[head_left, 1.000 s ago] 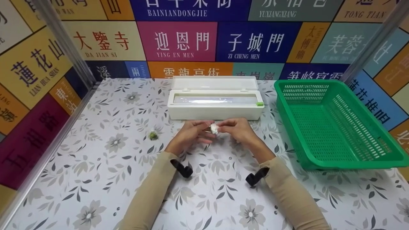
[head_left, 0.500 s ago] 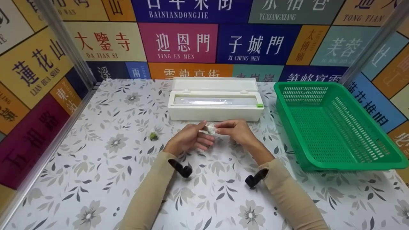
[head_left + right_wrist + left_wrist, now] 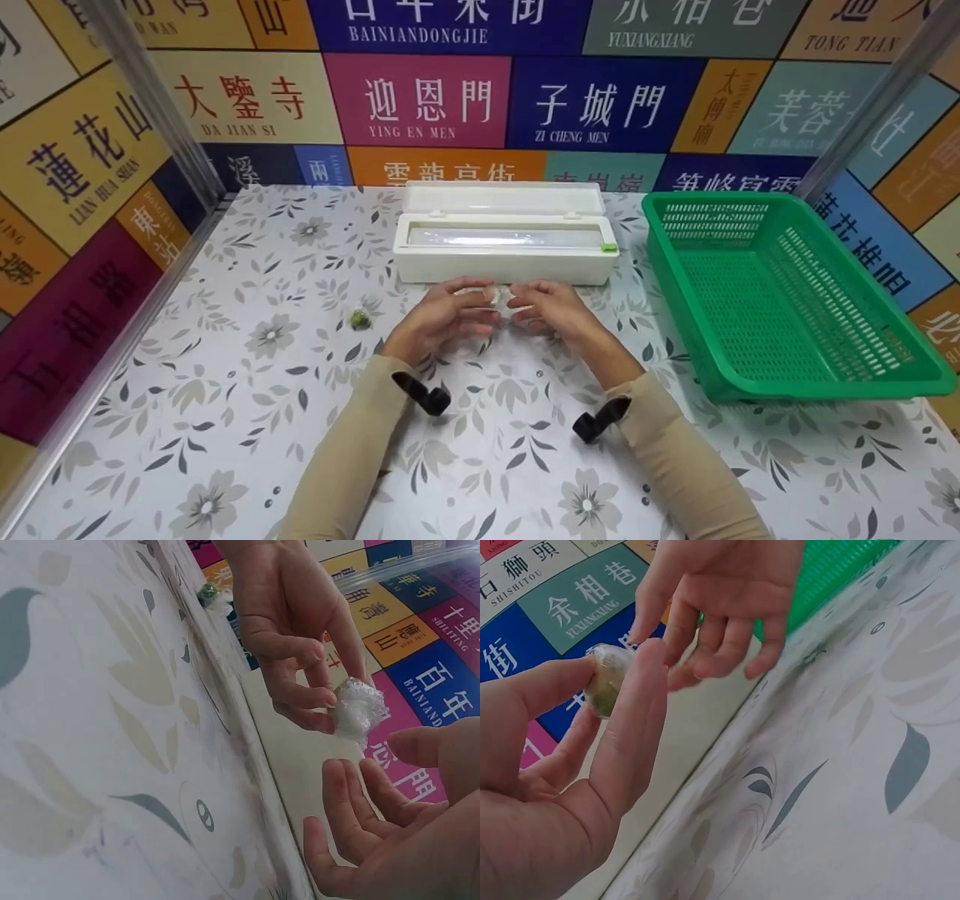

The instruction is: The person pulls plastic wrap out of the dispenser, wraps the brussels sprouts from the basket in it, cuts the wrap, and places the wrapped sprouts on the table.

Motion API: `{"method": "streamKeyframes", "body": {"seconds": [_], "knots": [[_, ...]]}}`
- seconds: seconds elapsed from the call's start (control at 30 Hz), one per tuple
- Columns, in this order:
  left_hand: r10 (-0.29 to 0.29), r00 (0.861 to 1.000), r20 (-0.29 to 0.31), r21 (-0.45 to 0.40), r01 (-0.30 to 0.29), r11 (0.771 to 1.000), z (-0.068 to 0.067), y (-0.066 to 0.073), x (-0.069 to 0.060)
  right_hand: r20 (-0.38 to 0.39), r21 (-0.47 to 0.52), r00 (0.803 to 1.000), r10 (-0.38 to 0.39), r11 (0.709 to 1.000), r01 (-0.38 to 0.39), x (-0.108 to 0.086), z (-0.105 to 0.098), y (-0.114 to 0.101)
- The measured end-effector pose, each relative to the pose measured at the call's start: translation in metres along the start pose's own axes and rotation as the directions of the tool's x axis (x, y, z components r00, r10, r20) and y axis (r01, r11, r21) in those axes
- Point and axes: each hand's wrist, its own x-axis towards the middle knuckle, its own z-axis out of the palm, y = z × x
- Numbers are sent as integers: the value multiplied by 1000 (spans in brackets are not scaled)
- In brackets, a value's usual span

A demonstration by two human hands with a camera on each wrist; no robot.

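My left hand (image 3: 448, 315) pinches a small roundish bundle (image 3: 607, 679) between thumb and finger, in front of the white box. In the left wrist view the bundle looks brownish green under clear plastic wrap; in the right wrist view its bunched wrap (image 3: 358, 709) shows whitish. My right hand (image 3: 551, 309) is close on the other side, fingers loosely bent and apart, with a gap to the bundle in the right wrist view. A second small green thing in clear wrap (image 3: 360, 319) lies on the table to the left.
A white plastic-wrap dispenser (image 3: 502, 266) with its lid raised stands behind the hands, film and a green slider visible. A green perforated basket (image 3: 817, 386) stands at the right. Flower-patterned cloth (image 3: 480, 472) covers the table; walls with printed signs enclose it.
Half a second ago my right fingers pinched the bundle's wrap; now they are spread and off it. The bundle stays in my left hand, now mostly hidden by the fingers in the head view.
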Motion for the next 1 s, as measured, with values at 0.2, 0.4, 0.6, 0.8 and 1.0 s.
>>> {"method": "streamKeyframes", "body": {"seconds": [0.2, 0.4, 0.6, 0.8, 1.0], "knots": [[34, 999, 36, 32, -35, 999, -1, -1, -1, 97, 89, 995, -6, 996, -2, 0, 3, 4], [47, 995, 87, 51, -51, 997, -2, 0, -2, 66, 115, 997, -44, 993, 36, 0, 1, 5], [34, 991, 127, 57, -42, 998, -2, 2, -3, 73, 165, 995, -75, 984, 62, 2, -1, 8], [19, 993, 120, 46, -24, 999, 0, 2, -4, 93, 191, 993, -76, 980, 57, 2, 0, 7], [55, 992, 111, 39, -60, 997, -2, 7, -8, 71, 117, 997, -43, 993, 34, -4, 3, -3]]}}
